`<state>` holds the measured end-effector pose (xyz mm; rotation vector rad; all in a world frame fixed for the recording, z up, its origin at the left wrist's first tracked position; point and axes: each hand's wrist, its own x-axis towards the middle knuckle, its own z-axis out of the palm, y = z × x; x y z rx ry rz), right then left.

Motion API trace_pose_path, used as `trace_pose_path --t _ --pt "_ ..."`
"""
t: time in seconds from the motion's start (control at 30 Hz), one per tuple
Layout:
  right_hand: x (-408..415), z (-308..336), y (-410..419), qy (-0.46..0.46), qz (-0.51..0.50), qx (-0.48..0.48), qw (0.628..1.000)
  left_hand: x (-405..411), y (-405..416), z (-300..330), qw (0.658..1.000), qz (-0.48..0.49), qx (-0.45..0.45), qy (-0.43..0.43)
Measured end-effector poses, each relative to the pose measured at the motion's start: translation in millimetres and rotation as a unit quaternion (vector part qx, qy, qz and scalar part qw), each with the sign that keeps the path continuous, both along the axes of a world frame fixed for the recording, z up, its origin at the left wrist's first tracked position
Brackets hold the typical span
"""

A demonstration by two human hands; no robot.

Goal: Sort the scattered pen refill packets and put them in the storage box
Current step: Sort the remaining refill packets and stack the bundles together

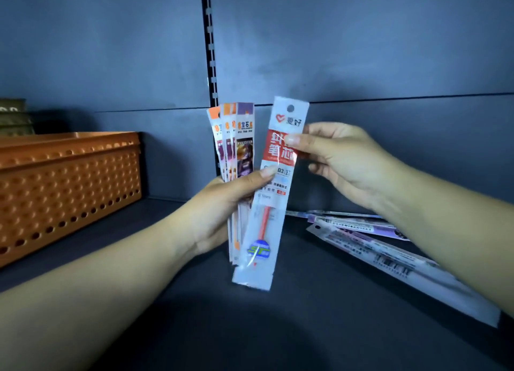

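Note:
My left hand (222, 204) grips an upright stack of refill packets (236, 137) with orange and purple print, its thumb pressing on the front one. In front of that stack stands a red-and-white refill packet (271, 204) holding a red refill; my right hand (336, 159) pinches its upper part between thumb and fingers, and my left thumb touches its middle. The orange perforated storage box (69, 184) stands on the shelf at the left, apart from both hands. Several more packets (389, 248) lie flat on the shelf at the right, under my right forearm.
All this is on a dark shelf board (278, 329) with a dark back panel (361, 51) and a slotted upright post (211, 51) behind the hands. An olive-coloured object (14, 117) stands behind the box at far left.

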<state>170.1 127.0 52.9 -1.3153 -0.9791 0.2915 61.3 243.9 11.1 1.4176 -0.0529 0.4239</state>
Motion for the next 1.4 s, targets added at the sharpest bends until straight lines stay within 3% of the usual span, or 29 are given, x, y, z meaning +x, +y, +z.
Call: trace_pose_path --t 0.1,0.3,0.47,0.57,0.63,0.7,0.77,0.97,1.07,1.27,1.4 --pt "6.2 -4.2 -4.6 0.03 0.004 -0.007 1.0 -1.6 -2.2 1.9 1.0 -0.012 -0.004 0.021" --pt "-4.0 -6.7 0.3 -0.028 0.028 0.031 0.999 -3.6 -10.2 2.3 0.997 -0.056 0.033 0.038" --pt "-1.8 -6.2 -1.9 -0.043 0.039 0.024 0.998 -1.3 -18.5 1.2 0.999 0.017 0.027 -0.019" --pt "5.2 1.5 -11.5 -0.076 0.033 -0.038 0.996 -2.0 -14.2 2.1 0.997 0.061 0.028 -0.031" --pt "13.8 5.7 -21.8 -0.204 0.015 -0.172 0.964 -3.5 -10.7 2.5 0.995 0.081 0.038 -0.05" --pt "25.8 3.7 -29.5 -0.305 -0.005 -0.352 0.885 -2.9 -9.9 0.6 0.991 0.088 0.063 -0.077" --pt "34.0 -3.5 -34.0 -0.299 -0.015 -0.494 0.816 -1.7 -9.9 -2.6 0.987 0.109 0.07 -0.1" --pt "48.5 -9.0 -40.4 -0.326 -0.069 -0.609 0.719 -0.6 -10.9 -9.1 0.979 0.123 0.141 -0.079" --pt "54.5 -10.2 -44.9 -0.312 -0.072 -0.648 0.691 0.3 -10.8 -9.0 0.986 0.097 0.122 -0.066" --pt "56.5 -15.1 -47.1 -0.24 -0.055 -0.668 0.702 1.3 -5.6 -8.4 0.989 0.088 0.096 -0.062" --pt "50.3 -19.4 -40.9 -0.251 -0.037 -0.685 0.683 0.5 -4.4 -8.2 0.986 0.092 0.123 -0.061"
